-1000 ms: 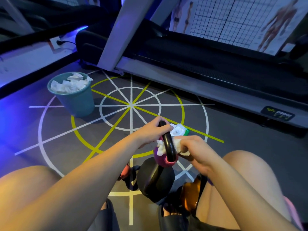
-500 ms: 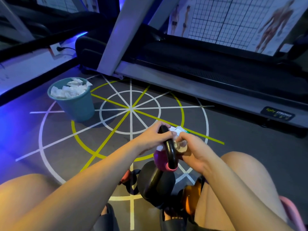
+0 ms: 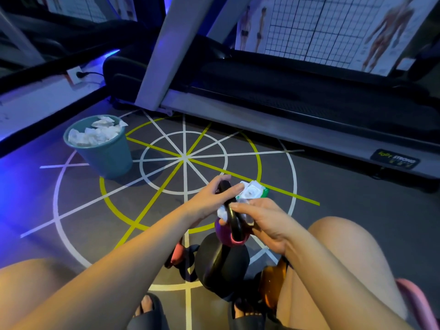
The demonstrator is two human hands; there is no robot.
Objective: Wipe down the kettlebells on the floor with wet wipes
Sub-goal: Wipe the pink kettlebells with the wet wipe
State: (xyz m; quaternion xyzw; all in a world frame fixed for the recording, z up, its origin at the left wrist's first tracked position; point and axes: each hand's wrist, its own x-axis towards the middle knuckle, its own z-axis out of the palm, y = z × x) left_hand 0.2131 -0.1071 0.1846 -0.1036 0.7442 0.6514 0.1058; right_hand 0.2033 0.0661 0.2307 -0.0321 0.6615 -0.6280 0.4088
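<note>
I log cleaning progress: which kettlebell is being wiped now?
The purple kettlebell: both hands hold its black handle, right hand pressing a wet wipe. The black and orange ones sit untouched.

Kettlebells cluster at 6 o'clock between the knees; wipes pack lies just behind them; bin at 10 o'clock; treadmill spans 12 to 3 o'clock.

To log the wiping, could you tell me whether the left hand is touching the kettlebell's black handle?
Touching: the head view shows the left hand wrapped over the black handle.
</note>
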